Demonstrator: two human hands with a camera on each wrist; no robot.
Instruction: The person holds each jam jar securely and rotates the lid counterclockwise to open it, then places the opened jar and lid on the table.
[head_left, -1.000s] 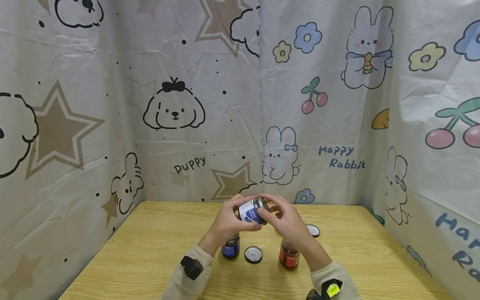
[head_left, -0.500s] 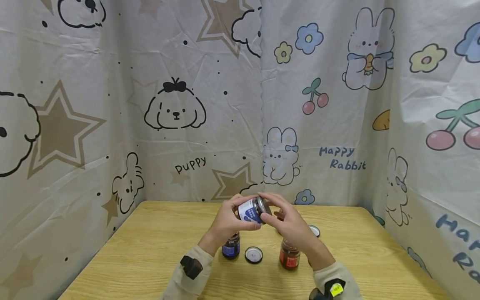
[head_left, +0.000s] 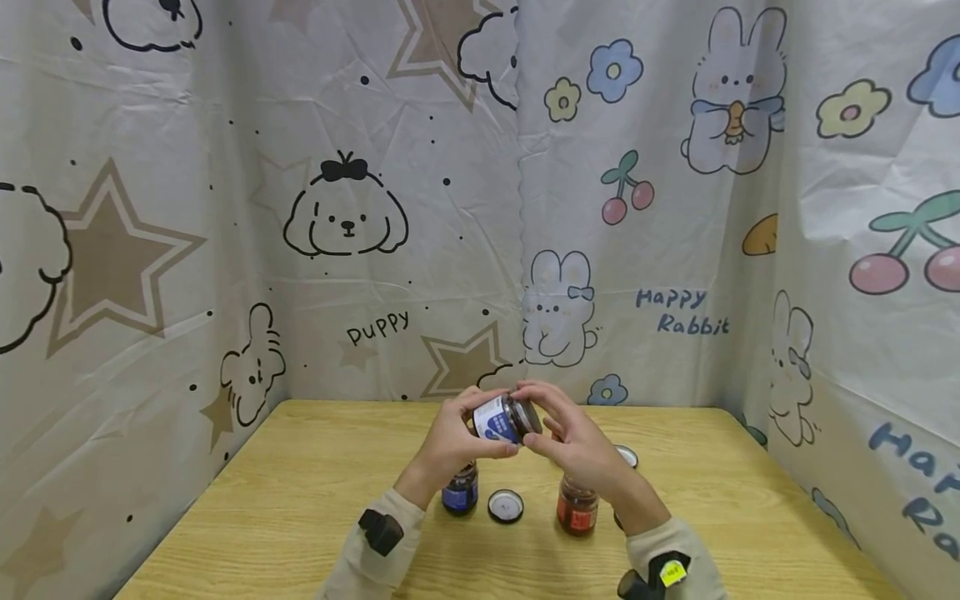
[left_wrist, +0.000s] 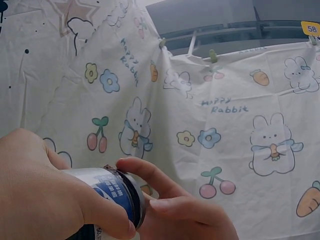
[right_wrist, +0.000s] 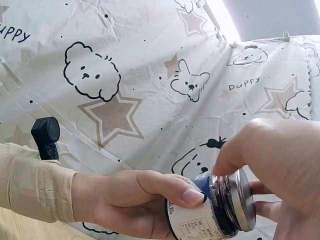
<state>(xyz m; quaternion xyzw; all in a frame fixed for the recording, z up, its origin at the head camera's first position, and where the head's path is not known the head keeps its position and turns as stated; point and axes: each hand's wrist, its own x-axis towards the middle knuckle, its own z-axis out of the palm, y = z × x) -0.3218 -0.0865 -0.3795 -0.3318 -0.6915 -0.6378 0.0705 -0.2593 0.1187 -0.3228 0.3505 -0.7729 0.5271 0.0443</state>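
My left hand (head_left: 448, 437) grips a small glass jar (head_left: 493, 421) with a white and blue label, tilted on its side above the table. The fingers and thumb of my right hand (head_left: 576, 437) pinch its silver metal lid (head_left: 531, 414). In the right wrist view the threaded glass neck (right_wrist: 224, 200) shows between label and lid, the lid sitting slightly off the neck. Behind and below the left hand stands a dark jar with a blue label (head_left: 460, 493), its top partly hidden. A jar with a red label (head_left: 577, 510) stands below the right hand.
A loose lid (head_left: 506, 506) lies inside up on the wooden table (head_left: 300, 500), between the two standing jars. Another lid (head_left: 626, 456) lies behind the right wrist, partly covered. Printed curtains (head_left: 345, 208) enclose the table at the back and sides.
The lid has come away a little from the jar's mouth, so more of the neck shows. My right hand has shifted slightly right with it; the left keeps its grip.
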